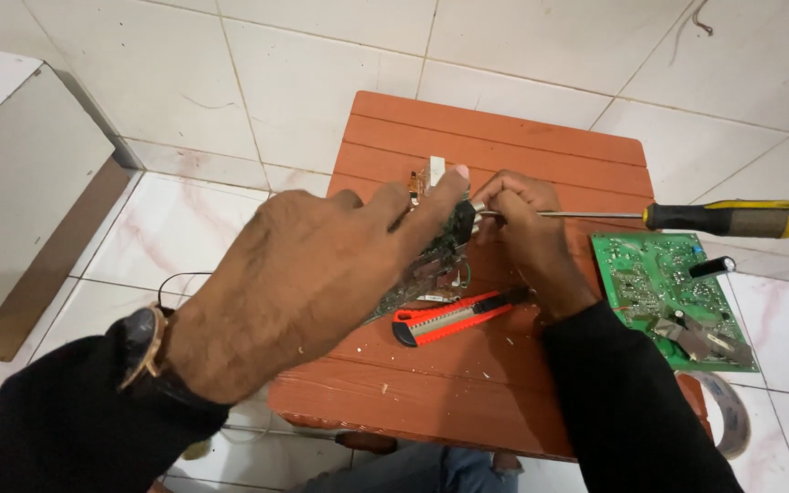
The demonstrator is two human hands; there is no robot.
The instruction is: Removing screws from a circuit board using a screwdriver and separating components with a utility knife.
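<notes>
Head view, looking down on a red-brown slatted bench [522,146] over white floor tiles. Left hand [312,274], fingers closed around a tilted circuit board [431,260], propped on edge near the bench's middle. Right hand [527,228], fingers pinched shut on the metal shaft of a black-and-yellow screwdriver [723,217], tip at the board's upper edge. Orange utility knife [454,317] flat just below the board. Second green circuit board [668,297] overhanging the right edge. Watch [143,345] on left wrist.
</notes>
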